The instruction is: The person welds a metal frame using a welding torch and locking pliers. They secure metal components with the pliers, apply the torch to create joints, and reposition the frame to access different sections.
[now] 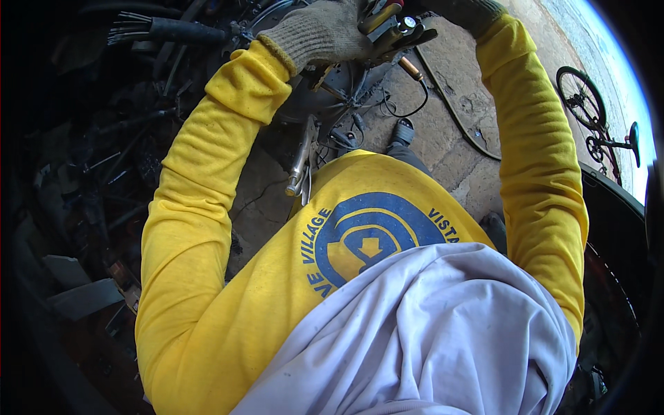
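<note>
My left hand (321,33), in a grey knitted glove, reaches to the top edge of the view. It lies against a cluster of metal parts and tools, among them a red-and-yellow handle (380,17) and a small round white-faced piece (408,23). Its fingers are hidden behind these or cut off by the edge. My right hand (470,12), gloved too, is at the top right of the cluster and mostly out of view. Just below the cluster, a brass-coloured cylindrical fitting (411,68) ends a thin black cable. A silver long-handled metal tool (301,160) hangs lower down.
Dark scrap metal and cut cables (173,30) pile up on the left. A dark hose (449,104) crosses the stone floor (460,142). One sandalled foot (402,131) shows below the work. A bicycle (600,128) lies beyond at right, and a dark curved rim (612,190) stands beside my right arm.
</note>
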### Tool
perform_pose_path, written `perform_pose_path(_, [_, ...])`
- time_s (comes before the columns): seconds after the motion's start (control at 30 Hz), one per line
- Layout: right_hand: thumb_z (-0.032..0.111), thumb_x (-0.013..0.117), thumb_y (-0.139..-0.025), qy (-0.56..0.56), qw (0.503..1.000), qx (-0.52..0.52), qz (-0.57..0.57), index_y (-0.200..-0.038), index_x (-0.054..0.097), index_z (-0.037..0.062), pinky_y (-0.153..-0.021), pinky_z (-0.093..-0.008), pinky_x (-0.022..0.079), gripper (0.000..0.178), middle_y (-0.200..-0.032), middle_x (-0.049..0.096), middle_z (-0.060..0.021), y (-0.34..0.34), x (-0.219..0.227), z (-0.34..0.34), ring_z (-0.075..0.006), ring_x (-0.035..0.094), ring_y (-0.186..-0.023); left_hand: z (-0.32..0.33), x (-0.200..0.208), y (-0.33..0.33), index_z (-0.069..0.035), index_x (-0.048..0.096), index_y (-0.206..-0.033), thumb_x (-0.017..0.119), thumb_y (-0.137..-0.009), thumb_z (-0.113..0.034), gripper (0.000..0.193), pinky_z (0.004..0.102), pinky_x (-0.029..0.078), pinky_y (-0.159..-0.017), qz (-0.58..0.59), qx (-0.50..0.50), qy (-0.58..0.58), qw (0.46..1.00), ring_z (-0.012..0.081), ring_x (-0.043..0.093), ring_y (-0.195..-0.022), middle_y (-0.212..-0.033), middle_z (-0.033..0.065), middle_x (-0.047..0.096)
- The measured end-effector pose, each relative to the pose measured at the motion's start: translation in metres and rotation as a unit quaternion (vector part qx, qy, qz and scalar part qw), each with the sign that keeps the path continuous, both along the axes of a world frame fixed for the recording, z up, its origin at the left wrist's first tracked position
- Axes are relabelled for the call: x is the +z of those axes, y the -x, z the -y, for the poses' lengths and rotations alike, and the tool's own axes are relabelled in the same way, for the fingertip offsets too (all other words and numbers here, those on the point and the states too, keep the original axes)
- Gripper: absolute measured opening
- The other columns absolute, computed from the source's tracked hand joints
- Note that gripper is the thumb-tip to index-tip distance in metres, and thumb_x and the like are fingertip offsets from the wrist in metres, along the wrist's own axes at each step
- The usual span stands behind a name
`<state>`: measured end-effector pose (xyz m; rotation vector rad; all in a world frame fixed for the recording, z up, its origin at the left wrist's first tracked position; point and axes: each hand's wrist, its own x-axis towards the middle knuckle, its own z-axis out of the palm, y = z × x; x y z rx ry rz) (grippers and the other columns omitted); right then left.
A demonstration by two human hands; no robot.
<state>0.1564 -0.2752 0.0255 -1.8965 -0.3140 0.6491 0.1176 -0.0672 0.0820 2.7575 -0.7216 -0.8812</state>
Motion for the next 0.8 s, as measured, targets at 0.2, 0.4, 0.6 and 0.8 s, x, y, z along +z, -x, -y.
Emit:
perform_pose_path(0.2, [0.034, 0.063, -0.102, 0.000, 0.999, -0.039, -0.002, -0.102, 0.072, 0.0023, -0.061, -0.0268, 0.051, 0.033, -0.079, 0.065, -0.0004, 0.004, 0.007, -0.013, -0.0095, 0.059, -0.066, -0.011, -0.006, 0.000, 0.003, 0.045, -0.140, 0.060, -0.097, -0.046, 0.067, 0.0453, 0.052, -0.097, 0.002, -0.010, 0.038, 0.999, 0.0374, 0.065, -0.111, -0.122, 0.0286, 0.061])
perform_pose_path(0.4, [0.033, 0.063, -0.102, -0.036, 0.998, -0.048, -0.005, -0.092, 0.071, 0.0032, -0.058, -0.0258, 0.048, 0.032, -0.078, 0.064, -0.0003, 0.005, -0.009, -0.003, -0.0094, 0.057, -0.063, -0.004, 0.000, -0.014, 0.004, 0.041, -0.144, 0.049, -0.104, -0.040, 0.060, 0.0411, 0.055, -0.089, -0.015, -0.039, 0.061, 0.997, 0.0346, 0.066, -0.107, -0.123, 0.0315, 0.060])
perform_pose_path(0.6, [0.039, 0.061, -0.103, -0.076, 0.995, -0.065, -0.029, -0.098, 0.072, 0.0024, -0.063, -0.0273, 0.050, 0.038, -0.084, 0.067, -0.0028, 0.011, -0.009, -0.005, -0.0108, 0.060, -0.069, 0.006, -0.011, -0.009, -0.001, 0.048, -0.140, 0.043, -0.106, -0.028, 0.044, 0.0398, 0.055, -0.085, -0.038, -0.132, -0.008, 0.991, 0.0315, 0.066, -0.108, -0.127, 0.0255, 0.062])
perform_pose_path(0.8, [0.057, 0.058, -0.102, -0.177, 0.983, -0.042, -0.001, -0.124, 0.067, 0.0023, -0.083, -0.0299, 0.054, 0.059, -0.111, 0.067, -0.0093, 0.029, -0.017, 0.001, -0.0159, 0.063, -0.096, 0.006, -0.017, -0.010, -0.007, 0.053, -0.136, 0.047, -0.104, -0.026, 0.038, 0.0425, 0.055, -0.088, 0.005, -0.203, 0.002, 0.979, 0.0367, 0.064, -0.108, -0.127, 0.0251, 0.062])
